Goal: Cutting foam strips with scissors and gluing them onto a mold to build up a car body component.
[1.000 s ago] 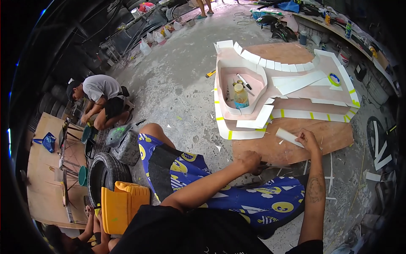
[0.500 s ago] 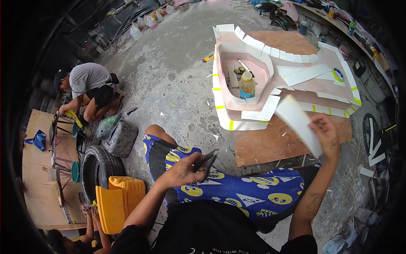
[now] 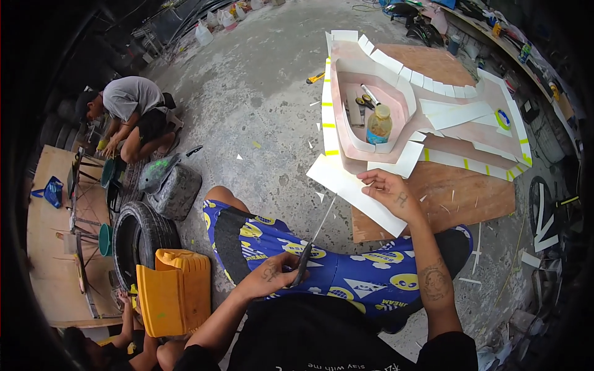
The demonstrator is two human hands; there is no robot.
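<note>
My left hand (image 3: 270, 276) is closed round the black handle of what look like long scissors (image 3: 320, 226), their thin metal blade pointing up and to the right. With its fingers on the upper edge of a white card strip (image 3: 365, 199), my right hand (image 3: 388, 193) holds the strip slanting in front of the blade tip. Just beyond lies a pinkish moulded panel (image 3: 427, 146) edged with white card pieces and yellow tape. In its recess stand a jar (image 3: 379, 127) with blue and yellowish contents and, beside it, black-and-yellow scissors (image 3: 364, 101).
A brown board (image 3: 445, 198) lies under the panel, with card scraps around. A tape roll (image 3: 502, 119) rests on the panel. To the left are a yellow plastic container (image 3: 176, 297), a tyre (image 3: 145, 238) and a crouching person (image 3: 133, 111). Another person's arms (image 3: 133, 331) show at lower left.
My right hand has moved left and turned the card strip to a new slant. The blade in my left hand now points toward it. The view has shifted slightly.
</note>
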